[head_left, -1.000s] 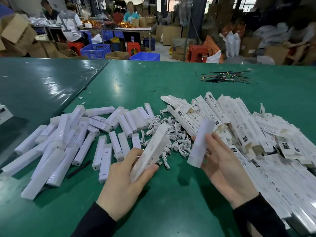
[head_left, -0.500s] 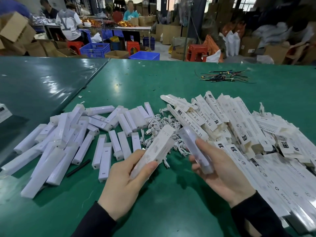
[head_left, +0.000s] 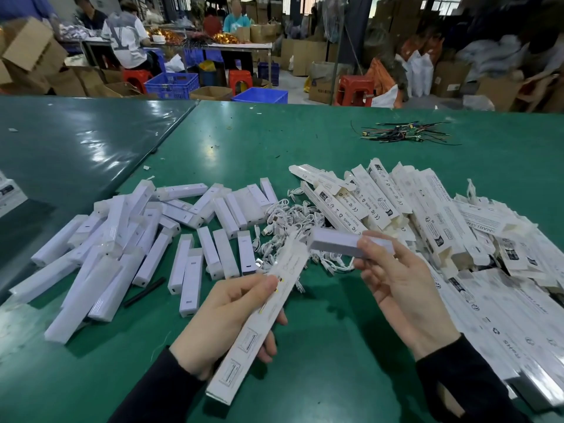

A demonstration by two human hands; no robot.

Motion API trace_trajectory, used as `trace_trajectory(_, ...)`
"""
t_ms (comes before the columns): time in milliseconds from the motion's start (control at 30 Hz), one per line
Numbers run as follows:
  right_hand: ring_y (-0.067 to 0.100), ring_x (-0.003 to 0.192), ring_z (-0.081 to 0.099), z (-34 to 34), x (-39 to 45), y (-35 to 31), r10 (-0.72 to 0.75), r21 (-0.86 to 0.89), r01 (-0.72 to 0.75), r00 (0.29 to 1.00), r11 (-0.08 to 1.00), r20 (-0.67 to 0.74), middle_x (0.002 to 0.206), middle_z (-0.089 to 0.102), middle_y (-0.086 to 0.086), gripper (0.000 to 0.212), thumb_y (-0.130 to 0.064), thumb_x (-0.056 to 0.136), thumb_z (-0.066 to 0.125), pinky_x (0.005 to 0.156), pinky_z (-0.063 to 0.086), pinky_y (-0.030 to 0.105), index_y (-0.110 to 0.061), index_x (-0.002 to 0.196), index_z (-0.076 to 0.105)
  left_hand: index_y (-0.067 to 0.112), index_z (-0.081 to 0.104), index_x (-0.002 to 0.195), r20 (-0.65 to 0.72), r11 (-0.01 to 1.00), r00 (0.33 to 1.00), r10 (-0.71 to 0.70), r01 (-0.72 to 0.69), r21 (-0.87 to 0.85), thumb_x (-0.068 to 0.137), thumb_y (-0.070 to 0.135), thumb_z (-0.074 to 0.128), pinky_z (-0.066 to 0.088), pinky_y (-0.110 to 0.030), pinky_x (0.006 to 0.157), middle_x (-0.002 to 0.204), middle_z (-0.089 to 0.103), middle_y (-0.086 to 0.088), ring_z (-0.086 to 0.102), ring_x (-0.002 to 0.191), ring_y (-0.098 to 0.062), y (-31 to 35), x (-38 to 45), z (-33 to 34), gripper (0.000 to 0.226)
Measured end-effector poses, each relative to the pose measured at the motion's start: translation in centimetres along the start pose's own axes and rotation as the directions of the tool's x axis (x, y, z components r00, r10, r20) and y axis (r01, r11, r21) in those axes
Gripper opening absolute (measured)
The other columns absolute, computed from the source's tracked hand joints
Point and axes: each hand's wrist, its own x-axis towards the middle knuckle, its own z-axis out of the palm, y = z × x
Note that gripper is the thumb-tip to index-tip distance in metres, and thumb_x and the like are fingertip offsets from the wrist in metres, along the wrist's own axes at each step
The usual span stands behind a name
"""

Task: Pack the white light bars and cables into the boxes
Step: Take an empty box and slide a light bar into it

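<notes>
Light bar (head_left: 345, 244) is in the air over the green table (head_left: 335, 346), pinched at its right end by the right hand (head_left: 399, 288), thumb and fingertips curled on it. Its long axis runs nearly level, left-right, free end pointing left toward the top of the box (head_left: 259, 322). Box is gripped mid-length by the left hand (head_left: 225, 325), fingers wrapped round it; its long axis is diagonal, lower end near the body, upper end up and right. Upper box end sits just beside and below the bar's free end; touching or apart, cannot tell, blurred there. Judgement: insertion step, and the axes don't line up yet, so the bar needs tilting to match the box's diagonal before sliding in. Right hand does the feeding, left hand steadies.

Outward: cable pile (head_left: 287, 227) just beyond the hands, loose bars (head_left: 128, 248) spread left, flat and folded boxes (head_left: 457, 239) heaped right. Dark wire bundle (head_left: 396, 134) far side, well apart.
</notes>
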Motion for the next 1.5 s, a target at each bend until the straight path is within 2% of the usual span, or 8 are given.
trace_trajectory(167, 0.008, 0.047, 0.05, -0.2, -0.3, 0.2, -0.086, -0.117, 0.079, 0.995, 0.99, -0.052, 0.062, 0.06, 0.002, 0.023, -0.039, 0.075, 0.072, 0.044, 0.044, 0.016, -0.019, 0.086, 0.066, 0.007, 0.073, 0.1, 0.139, 0.97, 0.973, -0.186, 0.204, -0.134, 0.084, 0.048, 0.056, 0.056, -0.032, 0.045, 0.082, 0.066, -0.022, 0.064, 0.049, -0.03, 0.3, 0.1, 0.2, 0.047)
trace_trajectory(300, 0.009, 0.046, 0.035, -0.4, 0.0, 0.5, -0.098, -0.175, 0.085, 0.993, 0.981, -0.068, 0.055, 0.043, -0.003, 0.011, -0.028, 0.092, 0.062, 0.042, 0.033, 0.017, -0.017, 0.093, 0.065, 0.007, 0.071, 0.107, 0.217, 0.954, 0.953, -0.212, 0.25, -0.165, 0.089, 0.048, 0.049, 0.056, -0.032, 0.047, 0.083, 0.066, -0.021, 0.066, 0.052, -0.03, 0.2, 0.2, 0.0, 0.05)
trace_trajectory(433, 0.012, 0.053, 0.047, -0.5, 0.2, 0.7, -0.131, -0.225, 0.118, 0.99, 0.967, -0.046, 0.061, 0.052, 0.0, 0.013, -0.021, 0.094, 0.058, 0.049, 0.042, 0.02, -0.012, 0.102, 0.065, 0.013, 0.072, 0.109, 0.249, 0.946, 0.947, -0.205, 0.257, -0.198, 0.09, 0.052, 0.043, 0.055, -0.029, 0.046, 0.08, 0.065, -0.017, 0.065, 0.051, -0.026, 0.3, 0.2, -0.3, 0.052)
trace_trajectory(600, 0.009, 0.063, 0.054, -0.5, 0.1, 0.8, -0.169, -0.159, 0.167, 0.986, 0.973, 0.003, 0.074, 0.061, 0.0, 0.031, -0.033, 0.073, 0.071, 0.058, 0.048, 0.019, -0.012, 0.096, 0.068, 0.015, 0.073, 0.109, 0.218, 0.946, 0.953, -0.212, 0.256, -0.2, 0.09, 0.053, 0.039, 0.051, -0.025, 0.042, 0.076, 0.066, -0.014, 0.062, 0.045, -0.021, 0.1, 0.3, -0.5, 0.054)
trace_trajectory(767, 0.01, 0.075, 0.062, -0.6, 0.3, 0.9, -0.169, -0.028, 0.17, 0.985, 0.985, 0.022, 0.086, 0.068, -0.001, 0.02, -0.035, 0.082, 0.066, 0.066, 0.054, 0.022, -0.021, 0.095, 0.072, 0.012, 0.069, 0.115, 0.207, 0.949, 0.953, -0.221, 0.259, -0.179, 0.087, 0.053, 0.045, 0.048, -0.024, 0.039, 0.078, 0.065, -0.014, 0.056, 0.041, -0.02, 0.1, 0.3, -0.5, 0.055)
trace_trajectory(1133, 0.018, 0.075, 0.072, 0.0, 0.3, 1.4, -0.143, 0.05, 0.143, 0.99, 0.988, -0.011, 0.082, 0.073, 0.007, 0.029, -0.031, 0.085, 0.06, 0.064, 0.057, 0.023, -0.006, 0.098, 0.065, 0.007, 0.057, 0.121, 0.194, 0.906, 0.945, -0.264, 0.312, -0.286, 0.077, 0.033, 0.075, 0.042, -0.023, 0.043, 0.08, 0.06, -0.013, 0.048, 0.047, -0.019, 0.2, -0.1, -0.3, 0.054)
trace_trajectory(1400, 0.028, 0.095, 0.07, 0.1, 0.3, 1.8, -0.236, -0.079, 0.242, 0.968, 0.967, 0.082, 0.101, 0.071, 0.009, 0.036, -0.045, 0.079, 0.068, 0.069, 0.058, 0.03, -0.018, 0.104, 0.066, 0.014, 0.07, 0.115, 0.238, 0.904, 0.929, -0.284, 0.342, -0.257, 0.08, 0.047, 0.063, 0.042, -0.022, 0.044, 0.079, 0.061, -0.011, 0.047, 0.055, -0.017, 0.2, 0.1, -0.1, 0.049)
trace_trajectory(1500, 0.024, 0.093, 0.07, -0.2, 0.4, 1.7, -0.221, -0.068, 0.229, 0.969, 0.971, 0.108, 0.105, 0.072, 0.008, 0.04, -0.044, 0.085, 0.063, 0.071, 0.058, 0.032, -0.012, 0.108, 0.063, 0.008, 0.065, 0.119, 0.21, 0.942, 0.945, -0.253, 0.29, -0.171, 0.083, 0.043, 0.069, 0.047, -0.023, 0.047, 0.075, 0.063, -0.01, 0.051, 0.058, -0.016, 0.0, 0.0, -0.2, 0.05)
